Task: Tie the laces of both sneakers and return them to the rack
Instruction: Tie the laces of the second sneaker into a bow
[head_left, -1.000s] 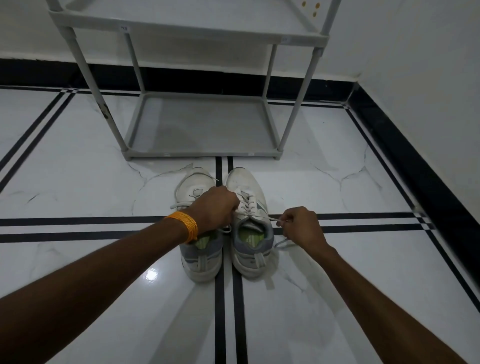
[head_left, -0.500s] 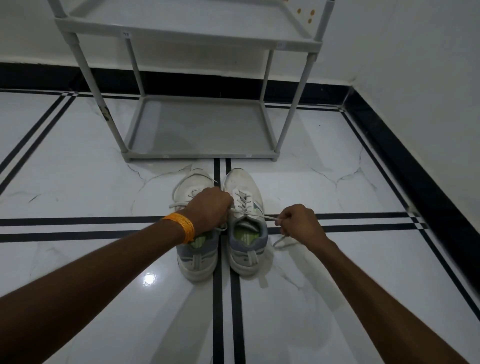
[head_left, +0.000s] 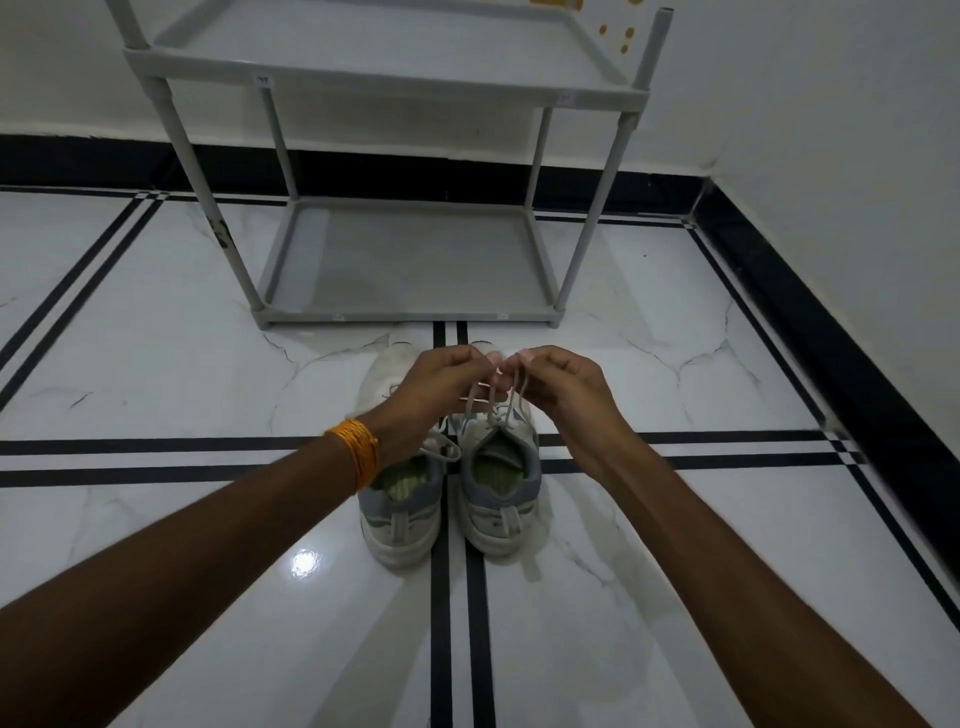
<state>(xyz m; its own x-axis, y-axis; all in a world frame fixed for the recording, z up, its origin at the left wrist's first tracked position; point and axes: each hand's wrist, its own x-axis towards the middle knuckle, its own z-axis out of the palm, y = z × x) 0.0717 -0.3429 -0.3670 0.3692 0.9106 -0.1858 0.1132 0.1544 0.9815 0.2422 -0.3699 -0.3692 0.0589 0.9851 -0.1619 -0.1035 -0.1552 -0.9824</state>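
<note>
Two white and grey sneakers stand side by side on the floor, heels toward me: the left sneaker (head_left: 400, 519) and the right sneaker (head_left: 501, 499). Above the right sneaker's tongue, my left hand (head_left: 441, 387) and my right hand (head_left: 563, 395) meet fingertip to fingertip. Each pinches a strand of the right sneaker's lace (head_left: 511, 402), which runs up taut from the eyelets. My hands hide the toes of both shoes. The left sneaker's lace (head_left: 441, 449) lies loose by its tongue. An orange band circles my left wrist.
A grey shoe rack (head_left: 410, 314) stands on the floor just beyond the sneakers, its bottom shelf bare and a second shelf above. A white wall with a black skirting runs along the right and the back. The floor is white marble with black stripes.
Both hands have risen and come together over the right sneaker, lifting its lace ends upward. Before, they were apart, drawing the lace out sideways. The view has tilted slightly.
</note>
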